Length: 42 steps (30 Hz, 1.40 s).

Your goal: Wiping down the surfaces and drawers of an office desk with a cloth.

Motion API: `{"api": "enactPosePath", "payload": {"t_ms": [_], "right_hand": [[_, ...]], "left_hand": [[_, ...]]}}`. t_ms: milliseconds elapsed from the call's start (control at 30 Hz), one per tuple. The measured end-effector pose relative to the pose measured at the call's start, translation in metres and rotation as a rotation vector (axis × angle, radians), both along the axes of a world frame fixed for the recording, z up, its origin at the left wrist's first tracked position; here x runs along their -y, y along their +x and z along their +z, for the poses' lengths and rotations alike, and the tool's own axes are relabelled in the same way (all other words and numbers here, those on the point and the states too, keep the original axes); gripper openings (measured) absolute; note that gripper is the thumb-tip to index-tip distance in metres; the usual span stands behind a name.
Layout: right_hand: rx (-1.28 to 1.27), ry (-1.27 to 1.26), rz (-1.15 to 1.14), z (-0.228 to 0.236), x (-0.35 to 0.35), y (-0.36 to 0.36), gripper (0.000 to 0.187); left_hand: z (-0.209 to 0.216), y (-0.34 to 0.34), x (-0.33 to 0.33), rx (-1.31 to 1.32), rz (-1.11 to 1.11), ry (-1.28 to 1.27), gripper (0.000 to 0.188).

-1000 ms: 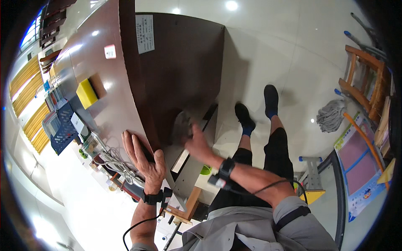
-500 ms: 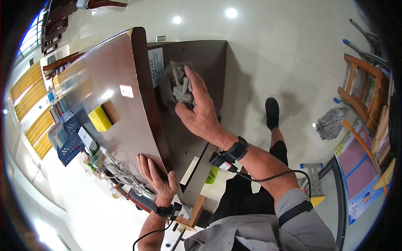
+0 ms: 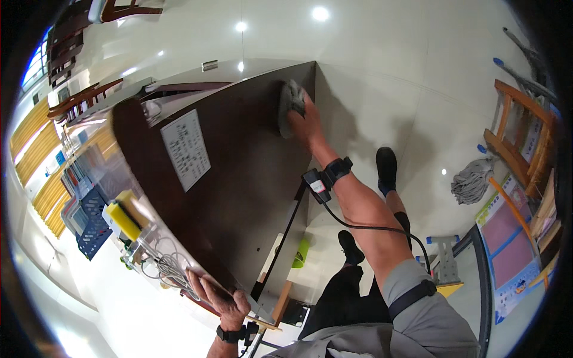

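My right hand (image 3: pixel 307 126) is closed round a crumpled grey cloth (image 3: pixel 289 107). It presses the cloth against the dark brown side panel (image 3: pixel 248 161) of a desk, near the panel's far lower end. Beside the desk's top edge, a white printed sheet (image 3: pixel 186 149) is stuck to the same panel. My left hand (image 3: pixel 219 301) lies with fingers stretched out over the near corner of the desk top, next to a bundle of pale cables (image 3: pixel 170 268). On the desk top stands a yellow block (image 3: pixel 123 221), seen nearly edge-on.
A blue plastic basket (image 3: pixel 92 227) with folders sits on the desk. A green bin (image 3: pixel 301 253) is below the panel. To the right are a grey mop head (image 3: pixel 473 180), a wooden chair frame (image 3: pixel 507 156) and a step stool (image 3: pixel 444 262). Wooden chairs (image 3: pixel 83 101) stand at far left.
My right hand has carried the cloth right and down the panel, away from the top edge. My view has tilted, showing more of the panel and sheet. My left hand stays at the corner.
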State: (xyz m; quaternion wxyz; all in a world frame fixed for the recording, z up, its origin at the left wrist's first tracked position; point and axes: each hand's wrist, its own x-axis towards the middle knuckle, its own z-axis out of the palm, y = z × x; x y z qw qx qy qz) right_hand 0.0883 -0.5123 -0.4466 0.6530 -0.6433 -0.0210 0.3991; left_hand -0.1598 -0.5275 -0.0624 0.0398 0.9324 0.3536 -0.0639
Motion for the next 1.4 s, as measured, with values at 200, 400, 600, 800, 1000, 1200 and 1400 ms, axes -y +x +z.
{"api": "enactPosePath", "payload": {"t_ms": [200, 400, 600, 800, 1000, 1200, 1400], "right_hand": [[-0.816, -0.074, 0.015, -0.009, 0.085, -0.175, 0.043], [-0.614, 0.015, -0.021, 0.099, 0.096, -0.203, 0.055], [0.055, 0.157, -0.007, 0.192, 0.030, -0.025, 0.074], [0.168, 0.164, -0.034, 0.143, 0.012, -0.002, 0.076], [-0.580, -0.068, 0.243, 0.068, 0.075, -0.116, 0.067], [-0.001, 0.025, 0.046, 0.120, 0.037, -0.057, 0.071], [0.375, 0.114, 0.032, 0.067, -0.026, 0.069, 0.075]], "left_hand": [[0.000, -0.022, 0.007, 0.056, 0.136, 0.012, 0.081], [0.000, -0.017, 0.004, 0.045, 0.100, -0.005, 0.078], [0.002, 0.006, 0.001, -0.027, 0.054, -0.039, 0.074], [0.000, 0.006, -0.001, -0.027, 0.014, 0.007, 0.074], [0.000, 0.002, 0.000, -0.030, 0.054, -0.004, 0.075], [0.003, -0.015, 0.002, -0.013, 0.080, -0.011, 0.077], [0.004, -0.029, 0.006, 0.015, 0.130, -0.003, 0.082]]}}
